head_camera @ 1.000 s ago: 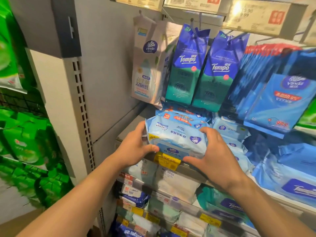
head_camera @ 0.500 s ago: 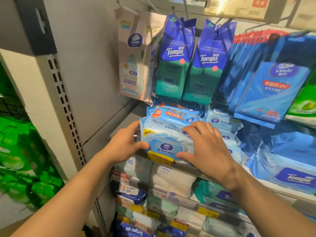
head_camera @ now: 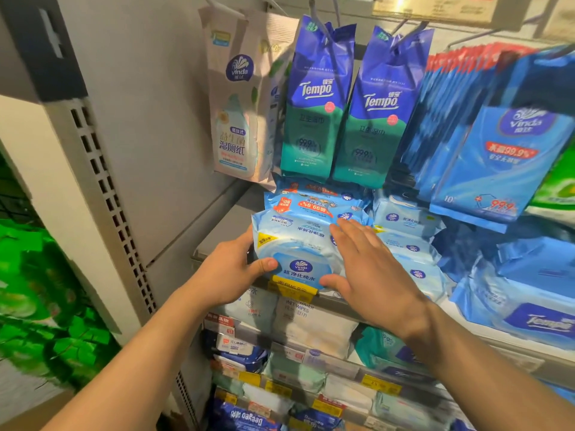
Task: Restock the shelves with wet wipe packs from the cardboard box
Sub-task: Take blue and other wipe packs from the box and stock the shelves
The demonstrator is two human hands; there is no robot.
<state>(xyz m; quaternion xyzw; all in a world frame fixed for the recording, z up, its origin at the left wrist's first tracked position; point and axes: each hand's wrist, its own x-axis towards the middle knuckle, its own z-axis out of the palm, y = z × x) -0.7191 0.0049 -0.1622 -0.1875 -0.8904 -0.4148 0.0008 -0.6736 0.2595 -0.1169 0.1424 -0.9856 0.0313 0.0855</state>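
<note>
While both hands work at frame centre, light-blue soft plastic wet wipe pack (head_camera: 298, 244) sits on grey metal shelf edge (head_camera: 224, 231), atop a stack | left hand (head_camera: 230, 272) grips pack's left side, thumb curled on its front | right hand (head_camera: 370, 269) flat on pack, fingers straight, pressing | blue-green Tempo hanging pouches (head_camera: 348, 104) upper centre

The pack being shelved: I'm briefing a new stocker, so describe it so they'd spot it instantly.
Below the two hanging Tempo bags, at the shelf's front edge, lies a pale blue Vinda pack between the left hand and right hand. Only it shows a round lid.
</note>
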